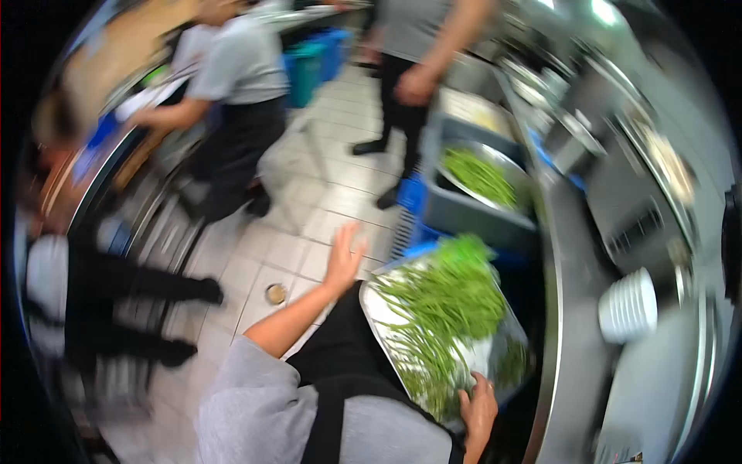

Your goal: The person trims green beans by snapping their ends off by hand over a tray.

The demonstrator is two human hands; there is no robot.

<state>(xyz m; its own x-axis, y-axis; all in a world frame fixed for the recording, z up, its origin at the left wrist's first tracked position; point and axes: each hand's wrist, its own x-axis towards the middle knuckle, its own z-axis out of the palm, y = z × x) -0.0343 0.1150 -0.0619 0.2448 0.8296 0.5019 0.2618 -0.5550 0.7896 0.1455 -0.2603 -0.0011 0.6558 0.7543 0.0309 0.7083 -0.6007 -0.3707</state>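
A tray heaped with long green beans is in front of me at waist height. A bright green patch, perhaps a plastic bag, lies at the far end of the heap. My left hand is raised off the tray's left side, its fingers spread and nothing in them. Over the near right part of the tray, my right hand is beside the beans, fingers apart and slightly bent. Whether its fingertips touch any beans I cannot tell. Close to it is a clear plastic container or bag with some greens.
Past the tray, a grey tub holds a metal bowl of green beans. A steel counter with stacked white containers runs along the right. One person stands ahead; others work at left. A small round object lies on the tiled floor.
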